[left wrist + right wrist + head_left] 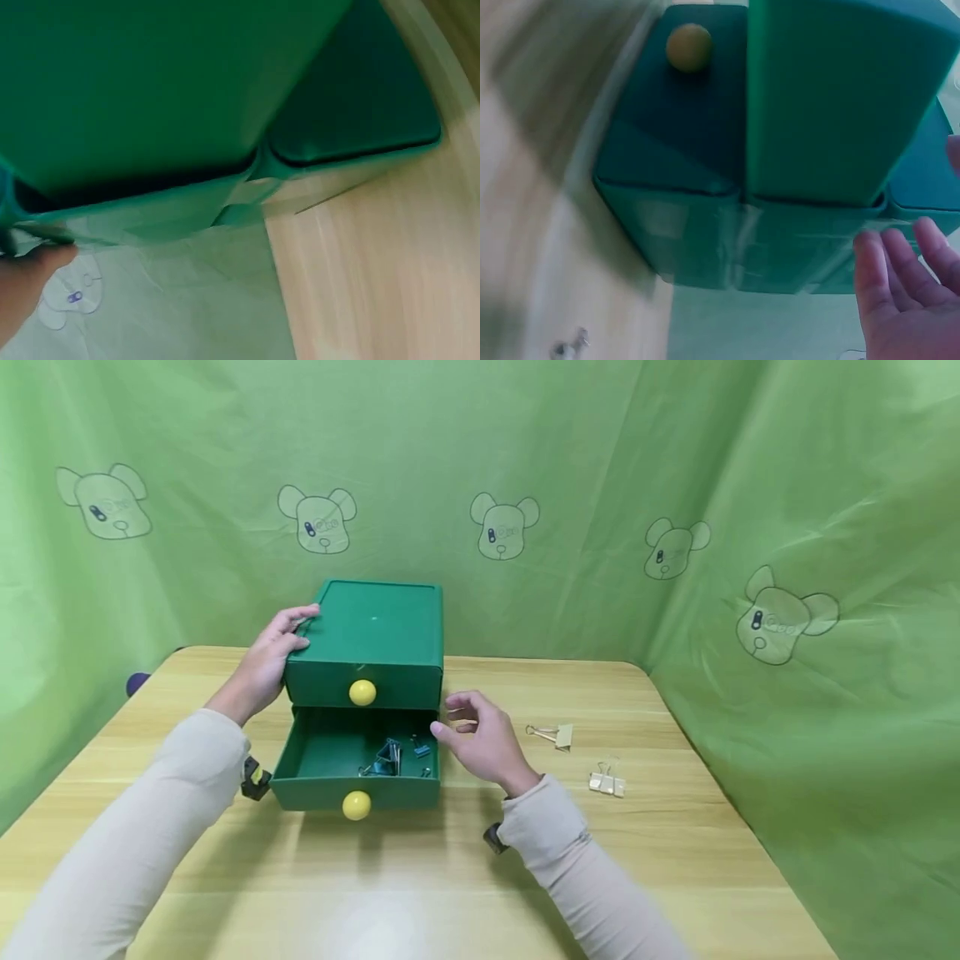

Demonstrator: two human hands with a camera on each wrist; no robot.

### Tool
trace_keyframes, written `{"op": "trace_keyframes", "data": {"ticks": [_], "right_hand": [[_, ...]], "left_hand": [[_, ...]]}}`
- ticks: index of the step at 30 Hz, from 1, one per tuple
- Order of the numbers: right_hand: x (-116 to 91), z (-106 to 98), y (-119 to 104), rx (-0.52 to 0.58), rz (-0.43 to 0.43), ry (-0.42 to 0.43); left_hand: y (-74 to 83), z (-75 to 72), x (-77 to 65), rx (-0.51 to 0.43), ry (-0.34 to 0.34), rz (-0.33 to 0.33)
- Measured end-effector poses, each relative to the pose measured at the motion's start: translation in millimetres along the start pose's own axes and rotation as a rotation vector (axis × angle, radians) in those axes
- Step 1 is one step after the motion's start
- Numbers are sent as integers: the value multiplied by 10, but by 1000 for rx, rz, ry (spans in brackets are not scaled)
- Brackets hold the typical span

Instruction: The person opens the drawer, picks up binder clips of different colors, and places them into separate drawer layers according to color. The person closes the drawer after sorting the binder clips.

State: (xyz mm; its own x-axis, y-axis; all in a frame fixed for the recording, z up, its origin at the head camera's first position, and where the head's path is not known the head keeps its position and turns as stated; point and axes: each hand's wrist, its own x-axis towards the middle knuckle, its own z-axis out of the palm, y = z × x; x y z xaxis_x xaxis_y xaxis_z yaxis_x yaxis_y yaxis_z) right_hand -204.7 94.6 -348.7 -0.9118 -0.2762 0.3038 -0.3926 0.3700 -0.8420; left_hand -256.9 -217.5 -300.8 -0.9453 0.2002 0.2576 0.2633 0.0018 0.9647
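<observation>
A green drawer cabinet stands on the table, its middle drawer pulled out by its yellow knob side. Several dark blue binder clips lie in that drawer. My left hand rests against the cabinet's upper left side, fingers along the top edge; in the left wrist view only part of the hand shows at the lower left. Just off the cabinet's right side hovers my right hand, fingers loosely bent and holding nothing. The right wrist view shows its fingers near the cabinet's side.
To the right on the table lie a pale yellow binder clip and a white binder clip. The lowest drawer front is closed. A green curtain hangs around the back and sides of the wooden table.
</observation>
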Motion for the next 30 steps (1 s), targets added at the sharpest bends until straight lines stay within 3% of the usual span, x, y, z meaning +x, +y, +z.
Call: {"op": "trace_keyframes", "data": {"ticks": [4,7,10,16,19,24,30], "right_hand": [[-53,41,70,46,6,-76],[-83,58,135,74,9,-162],[-99,70,193,94,9,-241],[-99,91,284,168,-35,-356],[-106,94,327,214,-44,-392],[-98,88,354,244,-40,-424],[-64,98,350,269,-39,-426]], "left_hand": [[-39,-73,-211,-8,-128,-39],[-135,-168,-446,100,-258,-5],[-265,-281,-657,195,-354,75],[-551,-487,-944,153,-485,113],[-652,-478,-1009,141,-542,117],[-666,-344,-1032,180,-552,86],[-650,-271,-1023,277,-431,-71]]}}
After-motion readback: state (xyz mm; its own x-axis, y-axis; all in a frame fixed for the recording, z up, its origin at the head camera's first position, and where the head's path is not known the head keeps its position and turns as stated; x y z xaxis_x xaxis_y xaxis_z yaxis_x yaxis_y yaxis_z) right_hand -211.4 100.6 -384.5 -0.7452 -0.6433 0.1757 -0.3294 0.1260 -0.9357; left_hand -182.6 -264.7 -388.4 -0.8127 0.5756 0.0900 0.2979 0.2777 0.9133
